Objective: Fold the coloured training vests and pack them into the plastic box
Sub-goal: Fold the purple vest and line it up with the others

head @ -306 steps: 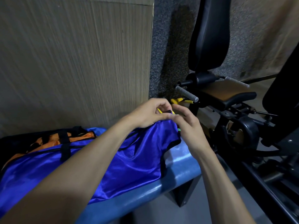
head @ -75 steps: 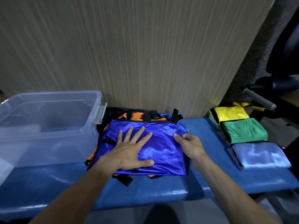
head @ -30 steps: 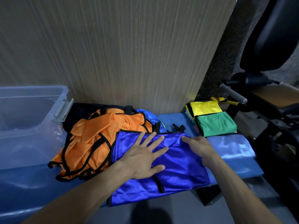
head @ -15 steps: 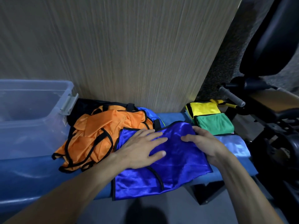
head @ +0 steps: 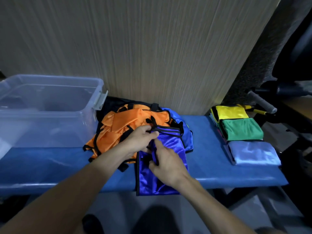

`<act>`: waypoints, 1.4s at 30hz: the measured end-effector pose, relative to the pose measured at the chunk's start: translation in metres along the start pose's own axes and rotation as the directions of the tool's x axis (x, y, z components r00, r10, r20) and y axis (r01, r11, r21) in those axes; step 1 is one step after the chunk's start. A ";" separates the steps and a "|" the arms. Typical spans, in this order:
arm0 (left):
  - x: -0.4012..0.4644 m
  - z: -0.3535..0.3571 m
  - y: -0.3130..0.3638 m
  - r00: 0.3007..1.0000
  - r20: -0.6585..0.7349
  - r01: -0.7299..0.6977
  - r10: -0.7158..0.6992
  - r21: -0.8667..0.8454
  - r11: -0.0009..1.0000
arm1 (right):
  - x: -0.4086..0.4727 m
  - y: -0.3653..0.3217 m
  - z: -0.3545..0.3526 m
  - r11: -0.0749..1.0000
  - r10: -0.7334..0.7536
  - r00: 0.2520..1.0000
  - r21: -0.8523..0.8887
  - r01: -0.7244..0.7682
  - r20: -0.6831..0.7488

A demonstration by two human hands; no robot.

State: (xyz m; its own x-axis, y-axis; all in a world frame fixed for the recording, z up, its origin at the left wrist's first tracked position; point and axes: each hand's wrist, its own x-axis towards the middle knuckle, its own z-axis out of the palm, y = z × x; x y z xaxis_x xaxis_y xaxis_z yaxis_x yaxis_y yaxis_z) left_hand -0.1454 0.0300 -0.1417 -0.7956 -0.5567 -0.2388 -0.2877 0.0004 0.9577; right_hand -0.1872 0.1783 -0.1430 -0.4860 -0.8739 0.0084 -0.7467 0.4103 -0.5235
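Observation:
A shiny blue vest with black trim lies folded into a narrow strip on the blue bench, its lower end hanging over the front edge. My left hand pinches its upper left edge. My right hand grips a fold along the strip's left side. A crumpled orange vest lies just left of it. The clear plastic box stands at the bench's left end and looks to hold nothing. Folded yellow, green and pale blue vests sit in a row at the right.
A wood-grain wall panel rises right behind the bench. Black gym equipment with a grey handle stands at the right. Another blue vest pokes out behind the strip. The floor lies below the bench's front edge.
The blue vest's right side has been folded over to the left, narrowing it to a strip. Both hands went from lying flat on it to gripping its left edge.

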 end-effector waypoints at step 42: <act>0.015 0.025 0.005 0.542 0.419 -0.502 0.728 0.857 -0.119 | -0.058 0.096 0.022 0.727 -0.434 0.892 -0.535 0.430 0.127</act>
State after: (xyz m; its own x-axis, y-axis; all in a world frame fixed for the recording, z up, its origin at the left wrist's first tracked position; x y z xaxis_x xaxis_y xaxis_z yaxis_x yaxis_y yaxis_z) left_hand -0.1720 0.0429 -0.1440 -0.8644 0.0466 0.5006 -0.0231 0.9910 -0.1321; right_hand -0.2200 0.2627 -0.2127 -0.0512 -0.9906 0.1266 -0.9950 0.0615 0.0787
